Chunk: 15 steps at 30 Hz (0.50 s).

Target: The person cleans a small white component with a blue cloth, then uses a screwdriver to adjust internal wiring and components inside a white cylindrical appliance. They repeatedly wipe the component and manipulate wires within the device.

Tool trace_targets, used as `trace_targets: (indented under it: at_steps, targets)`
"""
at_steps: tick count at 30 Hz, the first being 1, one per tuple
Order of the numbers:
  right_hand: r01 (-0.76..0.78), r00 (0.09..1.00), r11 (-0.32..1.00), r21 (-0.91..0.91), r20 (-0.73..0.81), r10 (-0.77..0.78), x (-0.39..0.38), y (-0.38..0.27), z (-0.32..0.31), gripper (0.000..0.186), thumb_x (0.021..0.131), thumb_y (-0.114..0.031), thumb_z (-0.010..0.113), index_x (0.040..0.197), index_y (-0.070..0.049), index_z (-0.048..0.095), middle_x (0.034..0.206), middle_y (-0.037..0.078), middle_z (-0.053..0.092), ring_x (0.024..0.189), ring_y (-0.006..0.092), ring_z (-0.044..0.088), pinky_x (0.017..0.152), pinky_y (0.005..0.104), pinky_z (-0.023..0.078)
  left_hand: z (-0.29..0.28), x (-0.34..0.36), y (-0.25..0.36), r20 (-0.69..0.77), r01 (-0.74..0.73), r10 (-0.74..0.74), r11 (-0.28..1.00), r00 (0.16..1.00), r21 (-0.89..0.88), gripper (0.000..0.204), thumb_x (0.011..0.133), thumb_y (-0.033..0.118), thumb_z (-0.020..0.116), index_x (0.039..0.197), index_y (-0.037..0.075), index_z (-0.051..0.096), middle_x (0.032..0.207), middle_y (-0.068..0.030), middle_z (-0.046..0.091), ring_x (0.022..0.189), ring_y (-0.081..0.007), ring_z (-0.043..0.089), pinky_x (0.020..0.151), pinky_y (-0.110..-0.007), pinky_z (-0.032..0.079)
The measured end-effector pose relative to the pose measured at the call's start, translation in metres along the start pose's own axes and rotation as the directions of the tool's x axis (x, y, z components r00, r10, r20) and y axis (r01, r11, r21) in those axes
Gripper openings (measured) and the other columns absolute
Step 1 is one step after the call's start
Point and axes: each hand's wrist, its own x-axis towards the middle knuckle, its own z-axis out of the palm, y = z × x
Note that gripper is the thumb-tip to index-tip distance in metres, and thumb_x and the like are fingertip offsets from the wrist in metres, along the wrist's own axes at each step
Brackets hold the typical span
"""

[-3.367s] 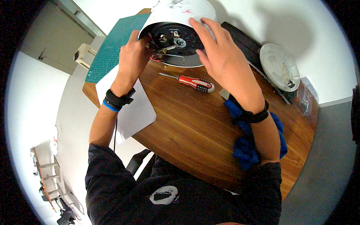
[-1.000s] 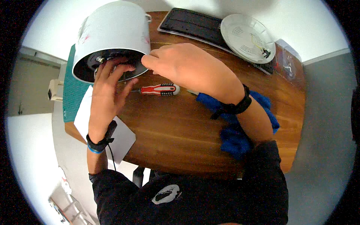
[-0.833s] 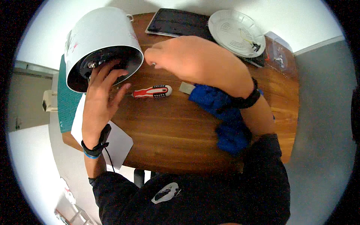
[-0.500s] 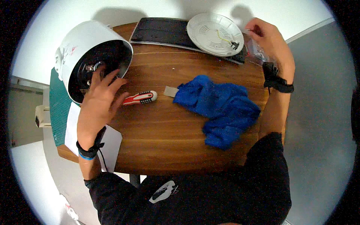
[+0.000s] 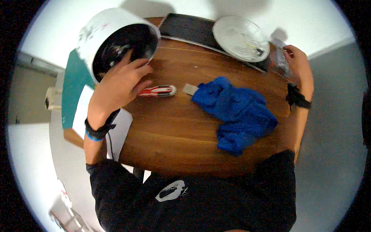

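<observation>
My left hand (image 5: 119, 83) has its fingers apart at the dark open bottom of a white cylindrical appliance (image 5: 100, 27) with pink printing, lying on its side; metal fittings show blurred inside. A red and white screwdriver (image 5: 158, 91) lies below it, partly hidden by that hand. My right hand (image 5: 297, 63) is at the right edge of the desk, fingers curled at a clear plastic bag (image 5: 283, 62) with small contents; what they hold is unclear. The white round plate (image 5: 239, 33) with a wire and connector rests on a black board (image 5: 185, 29) beside the bag.
A blue cloth (image 5: 239, 112) with a beige piece (image 5: 190, 89) at its corner lies on the wooden desk (image 5: 174, 143). A green mat (image 5: 68, 96) and white paper (image 5: 123, 123) are at the left, with a black cord over the paper. Walls stand behind and at the right.
My right hand has left the appliance and moved right to the bag. The appliance has shifted left and turned more open toward me since the oldest frame. My left hand remains at its opening.
</observation>
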Motion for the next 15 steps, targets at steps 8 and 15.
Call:
trace_targets:
  at_steps: [8, 15]
  targets:
    - [0.495, 0.865, 0.854, 0.162, 0.009, -0.502, -0.026, -0.158, -0.007, 0.021, 0.101, -0.019, 0.068, 0.115, -0.004, 0.071, 0.112, 0.016, 0.074, 0.104, 0.0397, 0.071, 0.087, 0.045, 0.058, -0.043, -0.008, -0.022, -0.514, -0.025, -0.01, 0.998, 0.858, -0.061, 0.017, 0.09, 0.006, 0.076, 0.107, 0.004, 0.074, 0.128, -0.0128, 0.072, 0.114, -0.036, 0.07, 0.095, -0.044, 0.056]
    - [0.782, 0.428, 0.473, 0.407, 0.202, -0.881, -0.047, -0.253, 0.053, 0.025, 0.097, -0.024, 0.071, 0.115, -0.007, 0.067, 0.112, 0.016, 0.067, 0.103, 0.0404, 0.07, 0.088, 0.0496, 0.059, -0.04, -0.013, -0.002, -0.53, 0.462, -0.478, 0.87, 0.701, -0.173, 0.051, 0.091, 0.003, 0.075, 0.14, 0.007, 0.061, 0.153, -0.0202, 0.054, 0.135, -0.0429, 0.057, 0.114, -0.047, 0.051]
